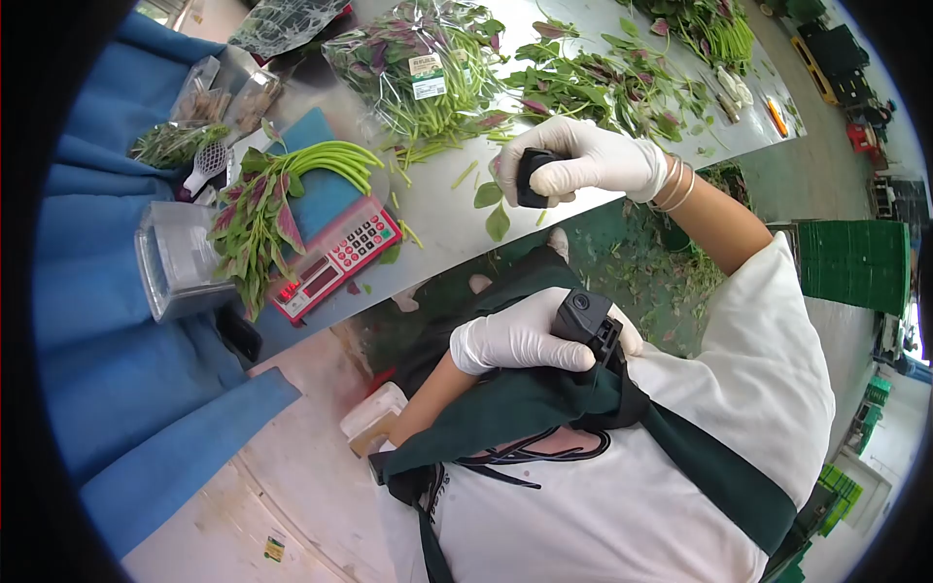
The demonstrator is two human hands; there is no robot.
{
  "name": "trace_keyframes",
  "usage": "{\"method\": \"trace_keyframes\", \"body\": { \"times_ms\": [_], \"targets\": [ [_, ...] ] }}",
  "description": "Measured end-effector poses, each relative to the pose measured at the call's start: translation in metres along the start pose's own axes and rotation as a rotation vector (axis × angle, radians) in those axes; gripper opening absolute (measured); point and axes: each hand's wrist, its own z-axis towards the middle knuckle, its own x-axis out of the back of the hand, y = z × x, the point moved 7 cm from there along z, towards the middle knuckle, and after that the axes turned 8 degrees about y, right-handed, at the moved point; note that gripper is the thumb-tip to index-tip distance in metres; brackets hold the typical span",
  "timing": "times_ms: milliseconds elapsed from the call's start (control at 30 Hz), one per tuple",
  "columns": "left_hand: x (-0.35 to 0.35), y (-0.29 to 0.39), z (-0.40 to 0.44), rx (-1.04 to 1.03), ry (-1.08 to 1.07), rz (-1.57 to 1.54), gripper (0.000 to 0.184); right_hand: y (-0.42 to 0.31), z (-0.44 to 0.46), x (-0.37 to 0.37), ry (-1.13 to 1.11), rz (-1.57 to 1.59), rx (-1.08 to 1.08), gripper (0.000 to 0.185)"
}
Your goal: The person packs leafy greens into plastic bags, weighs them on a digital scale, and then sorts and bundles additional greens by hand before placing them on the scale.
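Note:
My right hand (593,167), in a white glove, is closed around a small black blocky object (535,178) over the table's near edge; its kind is unclear. Close to my chest, my left hand (520,335), also gloved, grips a black hinged device (583,316) beside a dark green strap (719,466). Part of that device is hidden by my fingers. Below my right hand lies a loose green leaf (498,222). Left on the table, a bunch of red-green amaranth (258,214) rests on a red digital scale (340,257).
A clear bag of amaranth with a label (426,78) lies on the metal table (437,209). Loose leafy stems (622,87) spread to its right. Clear plastic boxes (180,262) stand by blue cloth (97,321). Green crates (853,264) are stacked at right.

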Motion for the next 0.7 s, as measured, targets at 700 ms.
{"method": "trace_keyframes", "body": {
  "times_ms": [700],
  "targets": [
    [0.072, 0.067, -0.134, -0.963, 1.319, 0.396, 0.069, -0.034, 0.041, -0.075, 0.055, 0.019, 0.217, 0.048]
  ]
}}
